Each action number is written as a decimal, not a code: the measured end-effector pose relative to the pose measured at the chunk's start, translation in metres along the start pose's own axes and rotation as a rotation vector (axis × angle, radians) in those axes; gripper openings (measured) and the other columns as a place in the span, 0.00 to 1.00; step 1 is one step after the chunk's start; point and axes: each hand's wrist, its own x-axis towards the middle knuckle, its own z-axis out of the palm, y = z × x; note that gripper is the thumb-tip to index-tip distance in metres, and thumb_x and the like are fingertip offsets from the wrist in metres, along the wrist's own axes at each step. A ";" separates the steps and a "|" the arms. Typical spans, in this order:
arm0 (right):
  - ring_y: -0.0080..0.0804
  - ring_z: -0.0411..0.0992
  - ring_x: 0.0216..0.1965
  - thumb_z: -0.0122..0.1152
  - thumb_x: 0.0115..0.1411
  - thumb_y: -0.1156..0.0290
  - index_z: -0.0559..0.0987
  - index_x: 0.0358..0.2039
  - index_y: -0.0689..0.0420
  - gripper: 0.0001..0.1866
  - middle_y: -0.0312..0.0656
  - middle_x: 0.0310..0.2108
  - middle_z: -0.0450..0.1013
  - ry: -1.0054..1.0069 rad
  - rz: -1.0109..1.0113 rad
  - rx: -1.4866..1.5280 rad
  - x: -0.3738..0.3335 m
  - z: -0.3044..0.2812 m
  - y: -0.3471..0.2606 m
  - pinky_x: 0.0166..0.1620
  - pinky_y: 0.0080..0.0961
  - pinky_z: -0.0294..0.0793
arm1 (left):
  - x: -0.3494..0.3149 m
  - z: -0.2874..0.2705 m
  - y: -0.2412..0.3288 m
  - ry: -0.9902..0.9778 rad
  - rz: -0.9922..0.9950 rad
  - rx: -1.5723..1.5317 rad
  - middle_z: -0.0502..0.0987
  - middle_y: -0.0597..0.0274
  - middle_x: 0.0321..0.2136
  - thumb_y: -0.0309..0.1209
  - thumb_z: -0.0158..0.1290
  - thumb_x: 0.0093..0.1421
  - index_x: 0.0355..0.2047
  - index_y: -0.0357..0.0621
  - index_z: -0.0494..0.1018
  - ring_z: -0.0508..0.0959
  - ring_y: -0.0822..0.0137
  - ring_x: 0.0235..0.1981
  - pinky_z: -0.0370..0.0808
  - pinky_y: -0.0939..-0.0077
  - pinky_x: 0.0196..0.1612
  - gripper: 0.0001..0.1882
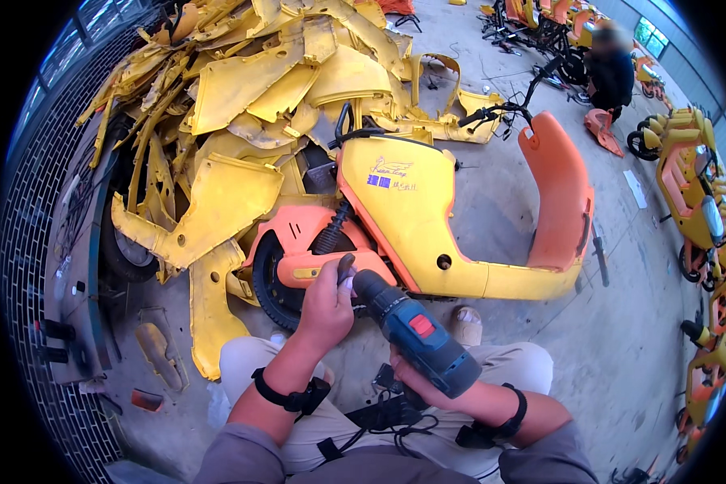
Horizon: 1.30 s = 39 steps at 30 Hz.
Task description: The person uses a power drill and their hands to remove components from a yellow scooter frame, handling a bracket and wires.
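Observation:
My right hand (pixel 415 377) grips a dark blue-green cordless drill (pixel 431 343) with a red patch on top. The drill's black chuck points up and left, toward my left hand (pixel 328 310). That hand's fingers are pinched together close beside the chuck. A small dark piece (pixel 345 264) sticks up at the fingertips; its kind is too small to tell. Just beyond both hands stands a yellow and orange scooter (pixel 407 214) with its rear wheel (pixel 276 278) at the left. My left fingers overlap its orange lower cover (pixel 302 266) in view; whether they touch it I cannot tell.
A tall heap of yellow body panels (pixel 250 89) lies beyond and left of the scooter. One loose panel (pixel 214 315) reaches near my left knee. More scooters (pixel 686 194) line the right side. A person (pixel 611 77) crouches at the far right beside an orange panel (pixel 603 131).

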 end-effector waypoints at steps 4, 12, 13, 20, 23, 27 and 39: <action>0.28 0.75 0.35 0.64 0.55 0.73 0.68 0.51 0.59 0.23 0.39 0.35 0.74 -0.051 -0.066 -0.011 0.004 0.001 -0.004 0.42 0.26 0.74 | 0.000 0.008 -0.016 0.144 0.174 0.107 0.76 0.50 0.30 0.19 0.43 0.61 0.46 0.34 0.67 0.79 0.57 0.28 0.75 0.67 0.35 0.13; 0.25 0.75 0.34 0.64 0.55 0.75 0.68 0.52 0.59 0.24 0.37 0.33 0.74 0.060 0.034 0.078 0.003 -0.006 0.005 0.41 0.25 0.74 | 0.000 0.010 0.000 0.054 -0.030 -0.184 0.75 0.52 0.25 0.19 0.44 0.61 0.45 0.35 0.68 0.78 0.57 0.25 0.74 0.69 0.30 0.12; 0.25 0.75 0.34 0.64 0.55 0.75 0.68 0.52 0.59 0.24 0.37 0.33 0.74 0.058 0.034 0.078 0.004 -0.004 -0.002 0.41 0.25 0.74 | 0.000 0.008 -0.002 0.041 -0.050 -0.146 0.75 0.52 0.27 0.20 0.44 0.62 0.46 0.34 0.67 0.78 0.60 0.26 0.74 0.69 0.32 0.12; 0.26 0.75 0.34 0.64 0.54 0.75 0.68 0.53 0.59 0.26 0.39 0.33 0.75 0.003 -0.084 0.017 0.005 -0.006 0.000 0.40 0.25 0.74 | -0.006 0.013 0.003 0.095 0.024 -0.013 0.75 0.50 0.27 0.18 0.45 0.59 0.45 0.34 0.68 0.78 0.56 0.28 0.73 0.69 0.32 0.13; 0.28 0.76 0.34 0.64 0.53 0.76 0.68 0.53 0.59 0.26 0.40 0.34 0.75 0.020 -0.069 0.025 0.005 -0.009 0.007 0.41 0.26 0.74 | -0.001 0.008 0.007 0.007 -0.130 -0.164 0.75 0.42 0.29 0.14 0.43 0.54 0.46 0.32 0.68 0.77 0.41 0.33 0.74 0.64 0.36 0.18; 0.29 0.76 0.35 0.64 0.53 0.76 0.68 0.52 0.59 0.25 0.40 0.35 0.75 0.014 -0.121 0.051 0.006 0.000 -0.022 0.42 0.26 0.74 | -0.002 0.011 -0.007 0.128 0.093 0.016 0.75 0.48 0.26 0.14 0.41 0.55 0.47 0.33 0.67 0.78 0.49 0.28 0.74 0.68 0.33 0.18; 0.27 0.74 0.36 0.64 0.54 0.75 0.67 0.54 0.60 0.27 0.40 0.36 0.74 0.012 -0.117 -0.075 0.007 -0.018 -0.007 0.43 0.25 0.74 | -0.002 0.009 0.006 0.044 0.049 -0.003 0.76 0.46 0.30 0.18 0.44 0.59 0.51 0.34 0.66 0.79 0.51 0.33 0.74 0.66 0.37 0.18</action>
